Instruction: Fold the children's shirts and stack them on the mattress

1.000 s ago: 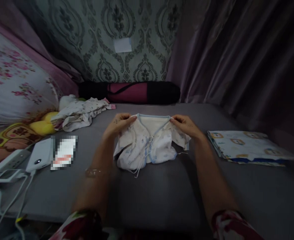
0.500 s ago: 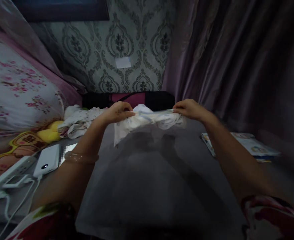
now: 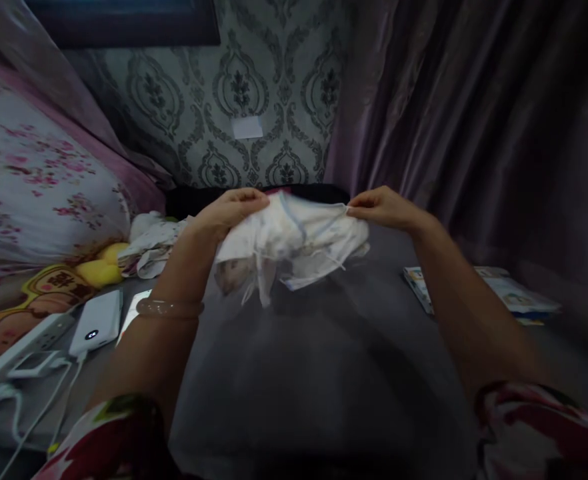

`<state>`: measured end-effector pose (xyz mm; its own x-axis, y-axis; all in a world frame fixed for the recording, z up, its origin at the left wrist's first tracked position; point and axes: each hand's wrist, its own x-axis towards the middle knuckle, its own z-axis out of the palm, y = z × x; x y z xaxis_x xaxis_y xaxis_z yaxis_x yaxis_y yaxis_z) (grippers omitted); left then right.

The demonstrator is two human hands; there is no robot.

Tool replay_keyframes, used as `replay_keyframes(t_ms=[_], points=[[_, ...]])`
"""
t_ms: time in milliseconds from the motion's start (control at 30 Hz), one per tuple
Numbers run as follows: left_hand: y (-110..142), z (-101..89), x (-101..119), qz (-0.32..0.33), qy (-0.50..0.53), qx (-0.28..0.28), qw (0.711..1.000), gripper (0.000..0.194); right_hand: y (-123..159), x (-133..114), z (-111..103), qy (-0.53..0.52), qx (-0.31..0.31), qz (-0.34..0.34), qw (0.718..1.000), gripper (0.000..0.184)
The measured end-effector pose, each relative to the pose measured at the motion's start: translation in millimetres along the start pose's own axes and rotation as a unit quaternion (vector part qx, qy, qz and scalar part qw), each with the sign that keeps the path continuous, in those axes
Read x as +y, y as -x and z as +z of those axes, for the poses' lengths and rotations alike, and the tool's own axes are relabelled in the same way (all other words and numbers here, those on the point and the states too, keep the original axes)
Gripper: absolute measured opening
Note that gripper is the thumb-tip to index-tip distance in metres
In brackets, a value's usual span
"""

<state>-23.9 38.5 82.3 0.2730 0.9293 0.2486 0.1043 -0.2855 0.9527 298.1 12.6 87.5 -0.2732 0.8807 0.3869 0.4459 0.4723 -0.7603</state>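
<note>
A small white baby shirt (image 3: pixel 294 230) with pale blue trim hangs in the air between my two hands, blurred by motion. My left hand (image 3: pixel 237 207) pinches it at one shoulder, and my right hand (image 3: pixel 381 208) pinches the opposite shoulder. Thin white ties dangle from its front, and its lower edge swings above the grey sheet (image 3: pixel 314 373). A clear bangle circles my left forearm.
At left lie a white power bank (image 3: pixel 97 323), a power strip (image 3: pixel 29 347) with cables, a phone (image 3: pixel 134 313), a yellow cushion (image 3: pixel 54 293) and crumpled clothes (image 3: pixel 151 247). Folded printed cloth (image 3: pixel 514 290) lies at right. A dark roll (image 3: pixel 194 200) rests against the wall.
The shirt was spread low over the sheet, then lifted and flung outward by both hands. Now it drops back down, still held at both shoulders. The view has tilted slightly upward.
</note>
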Motion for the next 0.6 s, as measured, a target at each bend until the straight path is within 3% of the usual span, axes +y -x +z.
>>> replay_keyframes(t_ms=[167, 300, 467, 600], points=[[6, -13.5, 2, 0.022, -0.043, -0.015, 0.999, 0.03, 0, 11, 5, -0.04, 0.039, 0.0, 0.998, 0.041], [-1, -19.0, -5, 0.001, -0.086, -0.041, 0.995, 0.031, -5, 19, 11, 0.011, 0.067, -0.005, 0.998, 0.038], [-10, -15.7, -21, 0.022, -0.087, 0.008, 0.996, 0.033, -8, 27, 14, 0.05, 0.06, -0.022, 0.997, 0.038], [-2, -17.1, -10, 0.034, -0.1, 0.023, 0.994, 0.029, -4, 26, 10, 0.062, 0.042, -0.018, 0.997, 0.036]])
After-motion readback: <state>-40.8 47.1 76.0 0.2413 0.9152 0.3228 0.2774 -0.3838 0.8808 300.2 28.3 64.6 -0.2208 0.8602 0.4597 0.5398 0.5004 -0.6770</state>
